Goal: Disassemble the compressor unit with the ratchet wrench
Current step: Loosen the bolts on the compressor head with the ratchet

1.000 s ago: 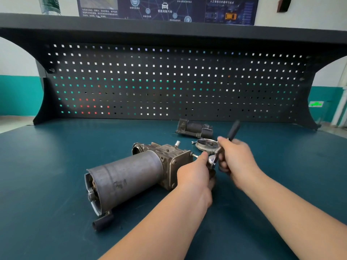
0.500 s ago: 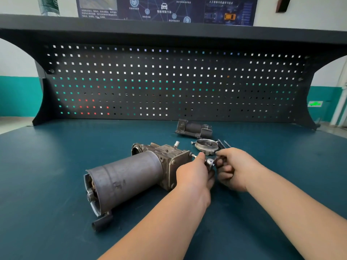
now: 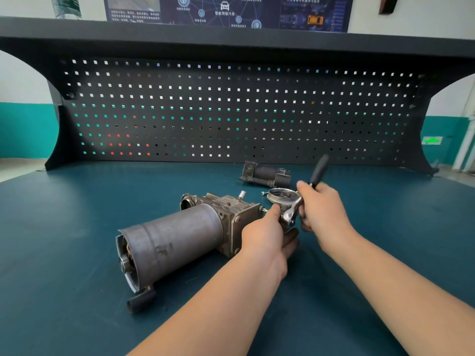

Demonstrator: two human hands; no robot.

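Compressor unit [image 3: 195, 235] lies on its side on the table [image 3: 77, 227], approx. centre, motor can twd you at left, finned cast head end twd the hands. It looks all metal: heavy, stiff, won't flex, but the round can may roll, so brace it at the square cast end, not the smooth drum. Your left hand [image 3: 264, 235] is at that end, grip curled, fingertips pinching at the ratchet head and the fastener there; exact contact is hidden. Ratchet wrench [image 3: 303, 199] is chrome and prob. slick near the head, so hold the black handle. Your right hand [image 3: 321, 209] does that: grip wrapped round the handle's lower part, handle tilted up and away, wrist bent. A loose metal ring [image 3: 280, 196] sits just behind the wrench head.
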